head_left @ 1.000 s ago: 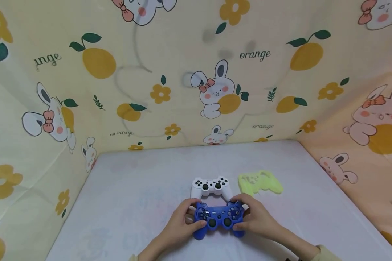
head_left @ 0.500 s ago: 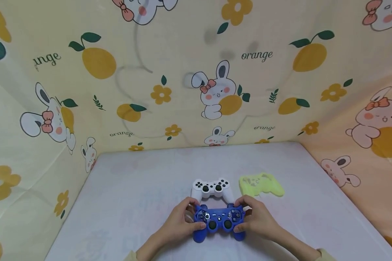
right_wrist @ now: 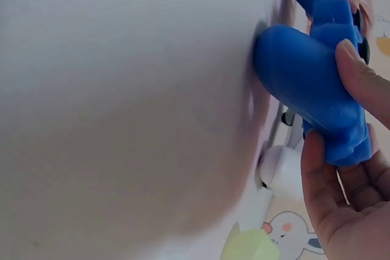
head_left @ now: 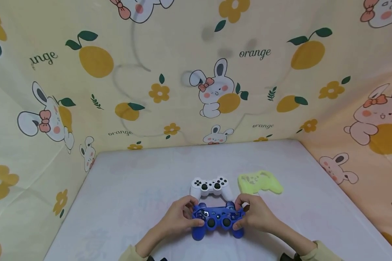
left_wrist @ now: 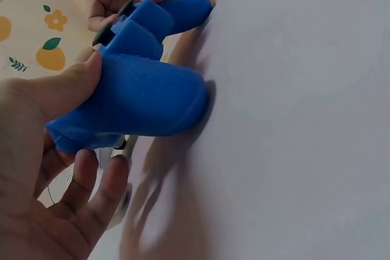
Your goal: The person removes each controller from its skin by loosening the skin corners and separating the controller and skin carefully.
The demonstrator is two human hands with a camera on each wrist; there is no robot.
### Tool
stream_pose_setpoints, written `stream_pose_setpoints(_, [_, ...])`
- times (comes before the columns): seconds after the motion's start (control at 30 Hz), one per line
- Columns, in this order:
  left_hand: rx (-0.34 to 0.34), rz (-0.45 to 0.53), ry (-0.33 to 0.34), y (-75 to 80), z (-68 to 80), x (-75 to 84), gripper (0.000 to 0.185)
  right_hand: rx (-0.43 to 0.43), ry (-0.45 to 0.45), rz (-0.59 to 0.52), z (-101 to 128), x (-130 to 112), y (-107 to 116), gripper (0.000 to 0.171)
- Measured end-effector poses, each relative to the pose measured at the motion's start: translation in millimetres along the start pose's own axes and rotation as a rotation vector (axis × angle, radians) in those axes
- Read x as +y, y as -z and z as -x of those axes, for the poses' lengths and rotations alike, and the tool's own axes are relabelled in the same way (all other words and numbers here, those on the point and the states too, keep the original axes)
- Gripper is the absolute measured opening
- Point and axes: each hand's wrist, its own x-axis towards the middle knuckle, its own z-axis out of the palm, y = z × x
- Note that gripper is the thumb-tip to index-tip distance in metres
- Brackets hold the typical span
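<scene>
A blue game controller in a soft-looking blue cover is held by both hands near the front of the table, its two sticks facing up. My left hand pinches its left side, thumb on the face and fingers at the top edge. On the opposite side my right hand grips it the same way. In the left wrist view the blue cover wraps the handle, whose tip is close to or on the table. The right wrist view shows fingers under the other blue handle.
Just behind the blue controller lies a white game controller. To its right sits a flat yellow-green controller cover. The white table is enclosed by cloth walls printed with rabbits and oranges.
The right fingers have shifted along the controller's top right corner, where the cover's edge now looks pulled outward. The left fingers have moved slightly at the top left corner.
</scene>
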Motion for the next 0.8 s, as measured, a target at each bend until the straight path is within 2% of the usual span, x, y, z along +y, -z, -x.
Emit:
stream_pose_setpoints(0.4, [0.106, -0.099, -0.015, -6.0, -0.5, -10.7, 0.033, 0.057, -0.051, -0.083, 3, 7, -8, 0.048])
stream_pose_setpoints(0.53, [0.086, -0.133, -0.020, -6.6, 2.6, -14.0, 0.040, 0.053, -0.037, -0.083, 7, 7, -10, 0.050])
stream_pose_setpoints(0.67, [0.042, -0.125, -0.025, -3.6, 5.9, -14.5, 0.049, 0.042, -0.013, -0.076, 8, 8, -11, 0.053])
stream_pose_setpoints(0.8, [0.018, -0.102, -0.029, -2.5, 6.6, -14.5, 0.048, 0.017, -0.059, -0.090, 8, 10, -9, 0.054])
